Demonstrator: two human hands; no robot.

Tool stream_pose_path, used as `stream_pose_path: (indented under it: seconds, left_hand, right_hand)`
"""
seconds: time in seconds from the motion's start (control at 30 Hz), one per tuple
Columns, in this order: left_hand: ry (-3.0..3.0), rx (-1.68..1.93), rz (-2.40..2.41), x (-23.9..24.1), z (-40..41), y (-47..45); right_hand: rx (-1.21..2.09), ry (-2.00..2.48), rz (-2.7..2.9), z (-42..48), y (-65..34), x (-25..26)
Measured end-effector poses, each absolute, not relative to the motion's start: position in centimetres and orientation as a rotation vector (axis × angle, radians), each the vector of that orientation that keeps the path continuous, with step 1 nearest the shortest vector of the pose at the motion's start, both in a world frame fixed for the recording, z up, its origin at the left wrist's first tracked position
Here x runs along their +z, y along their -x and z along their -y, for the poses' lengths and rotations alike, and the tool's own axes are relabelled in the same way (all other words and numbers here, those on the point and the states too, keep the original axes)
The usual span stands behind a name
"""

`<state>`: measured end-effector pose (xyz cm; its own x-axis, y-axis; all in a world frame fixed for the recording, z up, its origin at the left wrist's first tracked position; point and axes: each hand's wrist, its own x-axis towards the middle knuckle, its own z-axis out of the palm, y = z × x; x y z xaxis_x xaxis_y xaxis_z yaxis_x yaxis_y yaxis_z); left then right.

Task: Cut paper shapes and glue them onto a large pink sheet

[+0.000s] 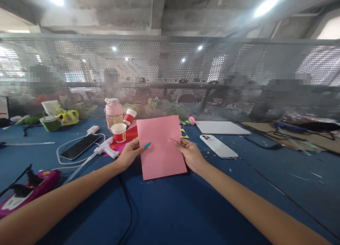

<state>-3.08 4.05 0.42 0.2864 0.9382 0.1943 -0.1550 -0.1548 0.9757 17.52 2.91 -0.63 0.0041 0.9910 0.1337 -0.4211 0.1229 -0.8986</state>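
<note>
Fingers (137, 151) of the left hand (127, 156) and the right hand (194, 155) pinch both sides of some pink paper (161, 160) over the blue bench (164, 209).

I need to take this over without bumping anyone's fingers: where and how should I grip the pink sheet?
Probably pinch the pink sheet at the middle of its top edge, coming from above. The left hand and right hand hold its side edges, while the thin top edge is free and raised.
</note>
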Motion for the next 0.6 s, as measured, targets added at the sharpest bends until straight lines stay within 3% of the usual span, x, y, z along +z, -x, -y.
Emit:
stream_pose_path:
  seconds: [0.33,0.53,0.6]
  left_hand:
    - [-1.313,1.153,-0.816,0.4,-4.3,2.9]
    - [-1.239,1.192,-0.872,-0.2,-5.0,2.9]
    - [-1.252,1.181,-0.890,-0.3,-5.1,2.9]
  right_hand:
    - [1.214,0.884,1.101,-3.0,-17.8,-1.4]
    - [0.444,1.105,1.192,-2.4,-17.0,0.0]
    - [0.438,1.030,1.288,-0.4,-16.0,1.7]
